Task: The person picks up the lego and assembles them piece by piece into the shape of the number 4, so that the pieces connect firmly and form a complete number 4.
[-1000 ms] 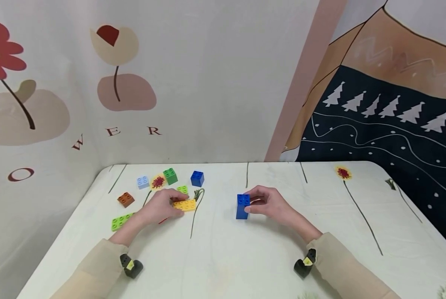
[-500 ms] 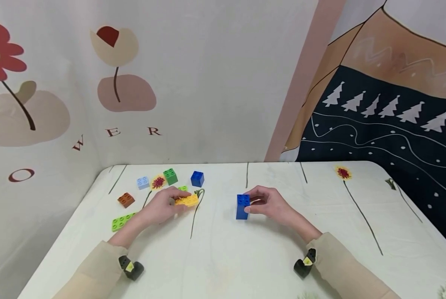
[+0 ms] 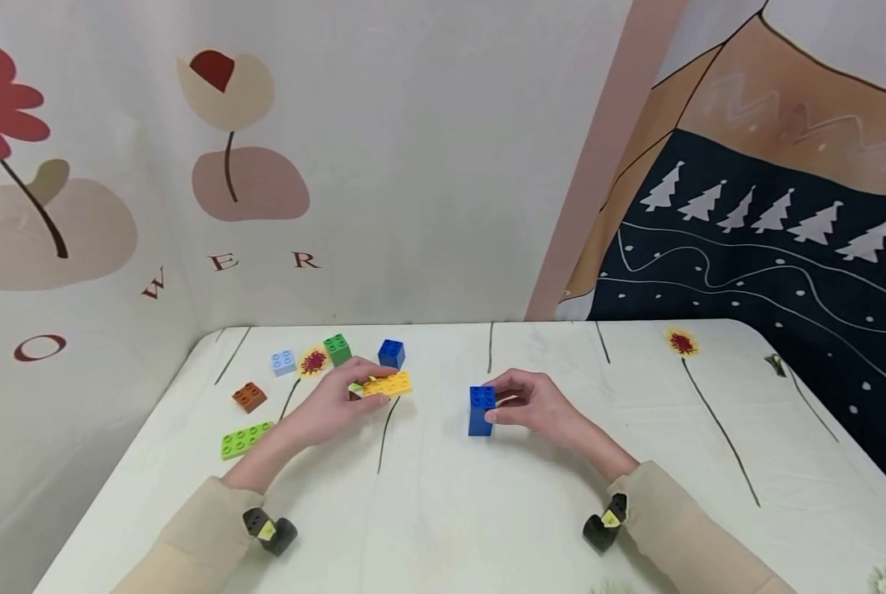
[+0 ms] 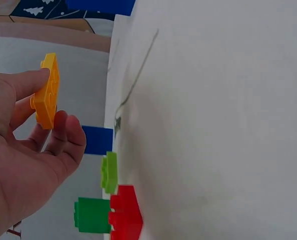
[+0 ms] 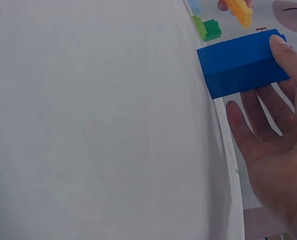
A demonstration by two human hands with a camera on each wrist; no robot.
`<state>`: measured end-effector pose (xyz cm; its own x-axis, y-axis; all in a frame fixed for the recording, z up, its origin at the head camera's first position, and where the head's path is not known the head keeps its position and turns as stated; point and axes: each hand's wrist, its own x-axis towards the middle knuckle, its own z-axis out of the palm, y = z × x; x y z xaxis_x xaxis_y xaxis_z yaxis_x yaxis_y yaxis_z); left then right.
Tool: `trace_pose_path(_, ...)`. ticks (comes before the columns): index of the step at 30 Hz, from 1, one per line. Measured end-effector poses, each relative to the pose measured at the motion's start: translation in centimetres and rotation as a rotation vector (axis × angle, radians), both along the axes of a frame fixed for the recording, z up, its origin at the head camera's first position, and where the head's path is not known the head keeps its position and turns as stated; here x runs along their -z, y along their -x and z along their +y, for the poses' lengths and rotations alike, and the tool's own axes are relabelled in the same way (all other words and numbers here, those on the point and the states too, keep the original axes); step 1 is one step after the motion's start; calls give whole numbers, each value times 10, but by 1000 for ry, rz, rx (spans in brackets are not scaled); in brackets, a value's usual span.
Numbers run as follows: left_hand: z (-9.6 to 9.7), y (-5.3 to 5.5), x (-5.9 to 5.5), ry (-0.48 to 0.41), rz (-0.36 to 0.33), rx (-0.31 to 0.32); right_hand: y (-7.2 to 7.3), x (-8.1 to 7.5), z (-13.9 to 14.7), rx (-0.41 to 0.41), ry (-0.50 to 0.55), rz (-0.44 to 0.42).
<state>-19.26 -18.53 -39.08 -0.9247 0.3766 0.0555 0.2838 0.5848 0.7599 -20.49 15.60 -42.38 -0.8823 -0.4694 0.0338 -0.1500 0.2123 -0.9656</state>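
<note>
In the head view my left hand (image 3: 336, 402) pinches a thin yellow building brick (image 3: 388, 384) between thumb and fingers. The left wrist view shows that yellow brick (image 4: 48, 92) held clear of the tabletop, studs facing the palm side. My right hand (image 3: 535, 402) grips a stack of two blue bricks (image 3: 480, 411) that stands upright on the table. The seam between the blue bricks (image 5: 243, 62) shows in the right wrist view, with the thumb on the upper one. Part of a lime brick (image 3: 355, 388) is hidden behind my left hand.
Left of centre lie a loose blue brick (image 3: 392, 354), a green brick (image 3: 336, 350), a light blue brick (image 3: 283, 363), a brown brick (image 3: 249, 397) and a long lime brick (image 3: 246, 440). A red brick (image 4: 127, 212) shows only in the left wrist view.
My left hand has lifted the yellow brick and carried it to the right and slightly away from me. The right hand and the blue stack have stayed in place.
</note>
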Motion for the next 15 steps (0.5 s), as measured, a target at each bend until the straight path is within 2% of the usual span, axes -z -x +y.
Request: trace_pose_path(15, 41, -1, -16, -131, -41, 63, 1, -1, -1, 22, -29, -10)
